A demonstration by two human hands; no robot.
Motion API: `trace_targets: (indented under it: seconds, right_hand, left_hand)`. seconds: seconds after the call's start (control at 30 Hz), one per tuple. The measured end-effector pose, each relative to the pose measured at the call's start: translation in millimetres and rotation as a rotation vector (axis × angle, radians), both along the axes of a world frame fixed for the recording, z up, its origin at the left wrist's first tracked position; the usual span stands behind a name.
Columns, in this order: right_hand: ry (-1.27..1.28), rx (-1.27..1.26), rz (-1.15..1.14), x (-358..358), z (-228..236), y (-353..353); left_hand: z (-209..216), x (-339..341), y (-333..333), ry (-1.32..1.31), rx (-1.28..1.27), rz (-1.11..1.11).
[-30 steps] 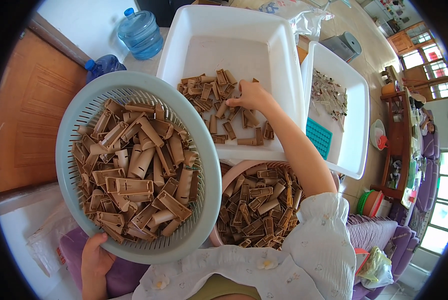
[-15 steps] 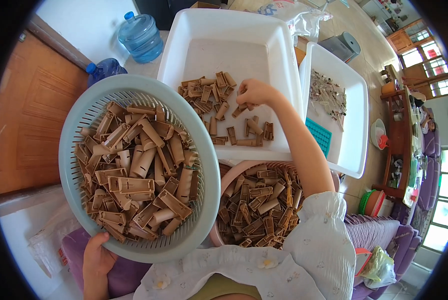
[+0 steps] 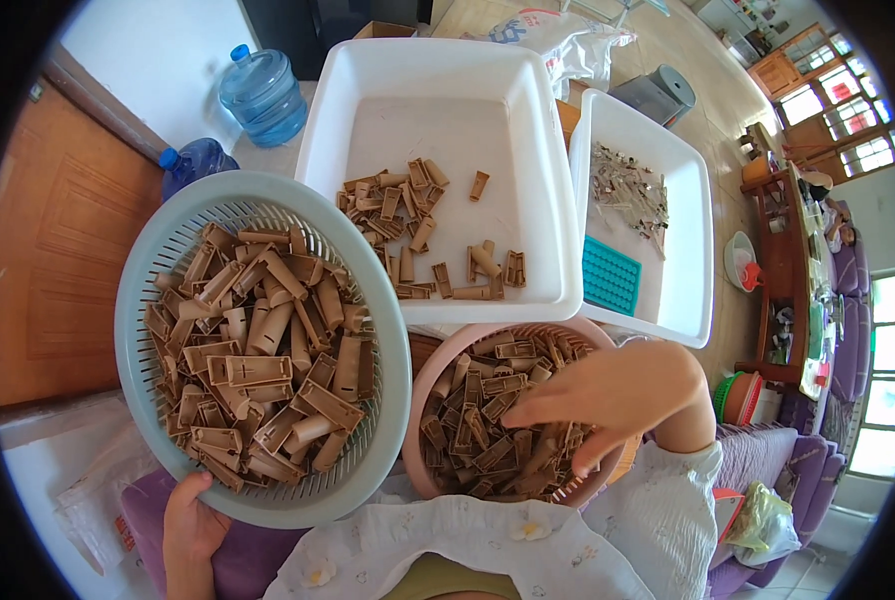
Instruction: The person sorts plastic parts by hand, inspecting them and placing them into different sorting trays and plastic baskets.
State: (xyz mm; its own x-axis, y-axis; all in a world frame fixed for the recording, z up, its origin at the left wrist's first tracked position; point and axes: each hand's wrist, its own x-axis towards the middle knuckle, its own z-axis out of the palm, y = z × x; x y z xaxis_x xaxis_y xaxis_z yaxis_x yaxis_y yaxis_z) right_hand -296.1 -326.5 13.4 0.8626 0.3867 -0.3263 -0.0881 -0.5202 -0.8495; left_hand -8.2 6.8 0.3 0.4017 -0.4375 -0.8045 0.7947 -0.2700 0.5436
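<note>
Brown pieces point(image 3: 483, 405) beneath the right hand point(image 3: 618, 395), inside a pink basket point(image 3: 456, 348)

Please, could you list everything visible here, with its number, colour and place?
large tray: one, white, top centre
small tray: one, white, right of it
oval basket: one, grey-green, left
round basket: one, pink, lower centre
brown plastic parts: uncounted, brown, in both baskets and large tray
grid mat: one, turquoise, in small tray
thin pieces: uncounted, clear and dark, in small tray
water bottles: two, blue, upper left
door: one, brown, far left
printed bag: one, whitish, top
container: one, grey, upper right
sofa seats: several, purple, right
distant items: too small to count, right
blouse: one, white patterned, bottom
left hand: one, bare, gripping oval basket's rim
right hand: one, bare, over round basket
</note>
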Motion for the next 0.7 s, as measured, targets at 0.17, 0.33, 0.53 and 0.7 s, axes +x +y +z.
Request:
trace_targets:
  seconds: [0.17,0.33,0.53,0.7]
  right_hand:
    - [0.14,-0.125,-0.077,48.7,5.8,-23.7]
    - [0.146,0.068,0.046,72.6,-13.1,-14.5]
    - [0.142,0.232,-0.004,100.4,-24.7,-39.0]
    - [-0.132,-0.842,-0.439,137.1,-128.1,-122.9]
  left_hand:
    - [-2.0,0.7,3.2,0.014,0.002,0.017]
    - [-3.2,-0.1,1.5,0.019,-0.014,0.04]
    - [-0.2,0.3,6.2,0.028,-0.011,0.074]
    - [-4.1,2.6,1.6,0.041,-0.004,0.078]
